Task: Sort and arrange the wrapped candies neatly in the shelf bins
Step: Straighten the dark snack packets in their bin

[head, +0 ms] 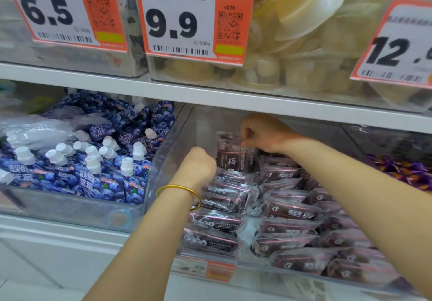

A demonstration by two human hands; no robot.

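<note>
A clear plastic bin (184,137) on the lower shelf holds several dark maroon wrapped candies (287,209), laid in rows. At the bin's back, my right hand (264,134) pinches the top of an upright maroon packet (233,158). My left hand (198,165), a gold bangle on its wrist, reaches in beside that packet with its fingers curled down among the candies; what they hold is hidden.
To the left, another clear bin (70,207) is full of blue spouted pouches (109,167). Purple twist-wrapped candies (406,169) lie to the right. The upper shelf edge (210,94) hangs just above my hands, with price tags (187,17) and bins of pale jelly cups.
</note>
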